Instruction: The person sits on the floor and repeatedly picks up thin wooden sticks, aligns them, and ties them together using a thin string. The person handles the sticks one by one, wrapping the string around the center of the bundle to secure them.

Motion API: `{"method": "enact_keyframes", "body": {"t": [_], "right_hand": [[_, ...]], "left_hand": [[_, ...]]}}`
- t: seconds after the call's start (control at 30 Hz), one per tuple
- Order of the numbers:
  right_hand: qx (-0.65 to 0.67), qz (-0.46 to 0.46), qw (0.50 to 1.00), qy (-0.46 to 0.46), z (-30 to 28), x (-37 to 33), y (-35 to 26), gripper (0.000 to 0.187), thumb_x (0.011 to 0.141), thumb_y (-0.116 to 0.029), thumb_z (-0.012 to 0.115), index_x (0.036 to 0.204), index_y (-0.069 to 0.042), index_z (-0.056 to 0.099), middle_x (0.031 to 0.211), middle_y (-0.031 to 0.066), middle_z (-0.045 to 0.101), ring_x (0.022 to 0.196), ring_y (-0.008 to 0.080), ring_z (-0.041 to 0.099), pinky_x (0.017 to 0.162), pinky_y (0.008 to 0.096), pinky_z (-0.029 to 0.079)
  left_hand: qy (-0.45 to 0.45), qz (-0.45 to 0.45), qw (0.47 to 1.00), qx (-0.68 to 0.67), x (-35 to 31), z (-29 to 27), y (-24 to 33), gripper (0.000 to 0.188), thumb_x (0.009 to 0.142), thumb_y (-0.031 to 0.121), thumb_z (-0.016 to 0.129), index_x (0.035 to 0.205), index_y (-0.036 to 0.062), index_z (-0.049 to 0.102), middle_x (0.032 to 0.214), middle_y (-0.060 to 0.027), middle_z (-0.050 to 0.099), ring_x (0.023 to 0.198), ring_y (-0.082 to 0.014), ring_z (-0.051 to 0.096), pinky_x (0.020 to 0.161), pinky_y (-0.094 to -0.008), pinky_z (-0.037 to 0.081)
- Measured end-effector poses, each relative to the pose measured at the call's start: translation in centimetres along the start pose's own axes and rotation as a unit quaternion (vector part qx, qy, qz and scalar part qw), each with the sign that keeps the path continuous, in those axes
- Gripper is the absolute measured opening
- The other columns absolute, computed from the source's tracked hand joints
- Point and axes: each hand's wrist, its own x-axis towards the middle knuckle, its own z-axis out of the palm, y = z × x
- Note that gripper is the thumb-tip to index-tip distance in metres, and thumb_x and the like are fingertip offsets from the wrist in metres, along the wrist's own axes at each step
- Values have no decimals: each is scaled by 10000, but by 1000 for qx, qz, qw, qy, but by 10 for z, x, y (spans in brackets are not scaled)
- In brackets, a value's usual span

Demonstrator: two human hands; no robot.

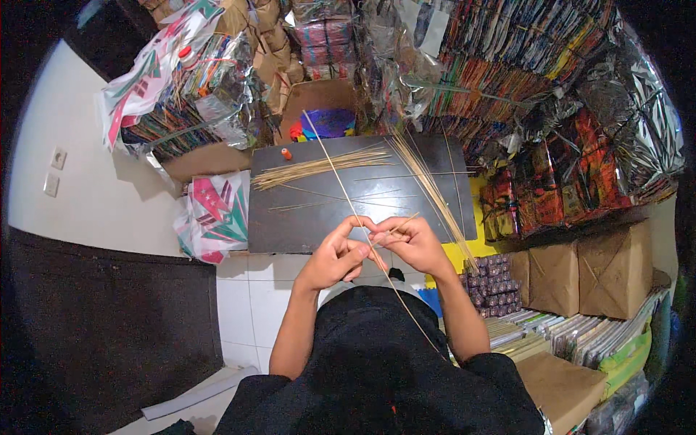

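A long thin bamboo stick (328,161) runs slantwise past my hands, from above the dark table down toward my lap. My left hand (338,254) is closed round its middle, fingers curled. My right hand (415,245) pinches close beside it, its fingertips nearly meeting the left ones. A second thin stick (406,222) pokes out from the right fingers, crossing the long one. Something orange, perhaps thread, shows on the long stick just below the fingers. The fingers partly hide where the two sticks cross.
On the dark table (290,225) lie a bundle of bamboo sticks (322,168), another bundle (435,192) at the right, several loose sticks, and a small orange spool (286,154). Stacked packages (500,43) rise behind. Brown paper parcels (615,268) stand right; a dark panel (109,319) is left.
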Motion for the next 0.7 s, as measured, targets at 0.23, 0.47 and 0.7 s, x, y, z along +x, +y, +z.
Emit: {"method": "enact_keyframes", "body": {"t": [0.23,0.47,0.7], "right_hand": [[-184,-50,982,0,-10,1,-23,110,888,-90,710,983,-53,752,786,1,601,692,87,522,615,250,431],[-289,-196,929,123,-31,1,-22,90,891,-93,699,958,-71,754,836,44,593,807,162,554,785,293,459],[-111,-128,969,180,-34,-1,-23,112,936,-88,658,985,3,701,964,77,670,949,178,628,867,309,489]], "left_hand": [[33,11,999,-37,0,-11,-2,231,1026,203,575,1187,47,521,926,-198,736,466,-40,450,442,-194,366],[118,32,992,3,3,-19,-3,163,1008,184,605,1035,23,599,912,-181,740,491,-37,480,449,-188,388],[132,20,990,49,18,-9,-14,149,1002,164,612,1009,16,622,866,-125,737,504,-31,484,459,-188,396]]}}
